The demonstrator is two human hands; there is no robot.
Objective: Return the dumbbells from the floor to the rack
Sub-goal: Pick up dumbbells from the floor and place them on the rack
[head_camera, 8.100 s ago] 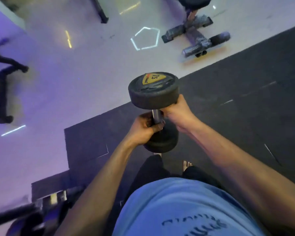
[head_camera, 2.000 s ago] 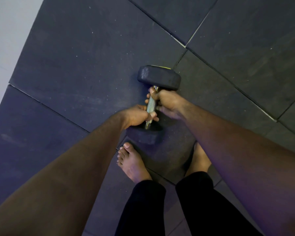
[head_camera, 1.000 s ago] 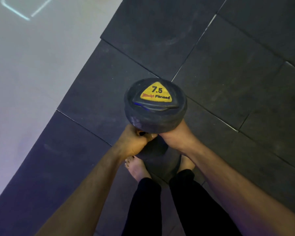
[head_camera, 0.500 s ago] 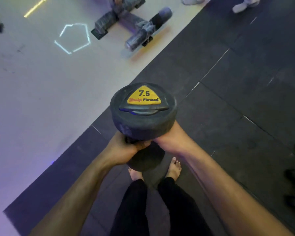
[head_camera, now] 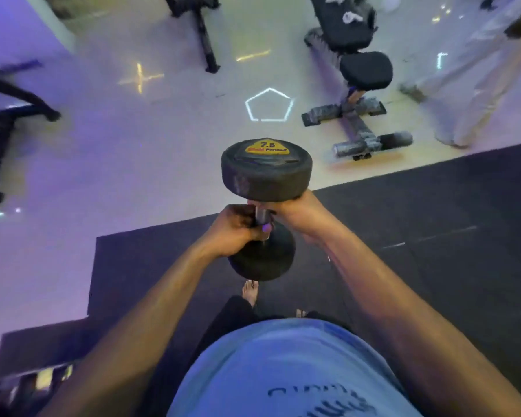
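The dumbbell (head_camera: pixel 265 206), marked 7.5, is held upright by its handle, left hand (head_camera: pixel 236 228) and right hand (head_camera: pixel 298 210) both clenched around it, sharing weight, bench (head_camera: pixel 355 73) at 1 o'clock.

A black padded weight bench (head_camera: pixel 355 70) stands on the pale glossy floor (head_camera: pixel 133 152), beside a white pentagon of light (head_camera: pixel 269 105). Dark rubber mats (head_camera: pixel 433 221) cover the near ground. A black machine frame (head_camera: pixel 0 121) sits at left.
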